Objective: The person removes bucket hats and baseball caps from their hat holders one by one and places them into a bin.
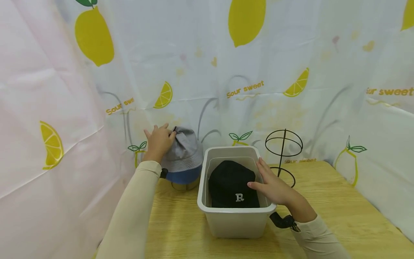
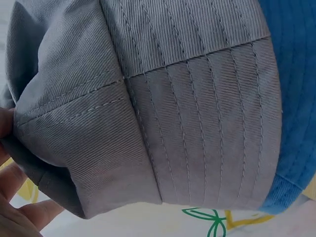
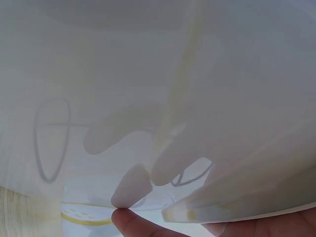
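My left hand [image 1: 159,143] pinches the crown of a grey bucket hat [image 1: 182,153] with a blue brim. The hat sits over a wire stand whose round base [image 1: 184,186] shows underneath. Up close in the left wrist view, the stitched grey fabric [image 2: 207,113] is folded between the fingertips [image 2: 6,122]. At the right side of a light plastic bin [image 1: 237,225], my right hand [image 1: 273,185] holds the rim, the thumb over the inside and the fingers along the outer side. Inside the bin lies a black cap [image 1: 228,180] with a white letter R.
Behind the bin on the right stands a black wire hat stand [image 1: 282,155]. Everything rests on a wooden table [image 1: 336,208]. A white curtain [image 1: 194,72] printed with lemons hangs close behind and on both sides.
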Demonstrator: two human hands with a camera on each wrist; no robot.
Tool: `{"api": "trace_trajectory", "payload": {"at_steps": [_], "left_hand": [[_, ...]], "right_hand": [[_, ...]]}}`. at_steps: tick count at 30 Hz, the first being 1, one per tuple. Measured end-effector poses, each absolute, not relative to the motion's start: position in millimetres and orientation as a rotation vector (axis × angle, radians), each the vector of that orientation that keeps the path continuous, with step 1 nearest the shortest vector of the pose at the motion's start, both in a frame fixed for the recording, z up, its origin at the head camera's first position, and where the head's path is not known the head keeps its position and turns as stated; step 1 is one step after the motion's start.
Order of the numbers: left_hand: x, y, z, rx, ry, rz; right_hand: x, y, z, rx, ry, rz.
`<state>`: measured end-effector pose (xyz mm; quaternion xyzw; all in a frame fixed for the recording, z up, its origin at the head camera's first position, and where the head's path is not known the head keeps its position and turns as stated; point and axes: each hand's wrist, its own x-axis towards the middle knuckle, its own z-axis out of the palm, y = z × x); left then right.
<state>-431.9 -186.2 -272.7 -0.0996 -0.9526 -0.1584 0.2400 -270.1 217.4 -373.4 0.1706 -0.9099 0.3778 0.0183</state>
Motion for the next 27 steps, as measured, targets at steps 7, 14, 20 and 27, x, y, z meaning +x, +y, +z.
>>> {"api": "trace_trajectory", "payload": {"at_steps": [7, 14, 20, 27], "left_hand": [[-432, -186, -261, -0.243, -2.496, -0.458], [-427, -184, -242, -0.253, -2.425, -0.484], [-420, -180, -227, -0.297, -2.363, -0.495], [-408, -162, -212, -0.393, -2.319, -0.509]], "right_hand": [[-269, 217, -371, 0.539, -2.830, 1.177], [-270, 217, -371, 0.529, -2.832, 1.176], [-270, 216, -370, 0.534, -2.825, 1.189], [-269, 217, -370, 0.531, -2.826, 1.182]]}}
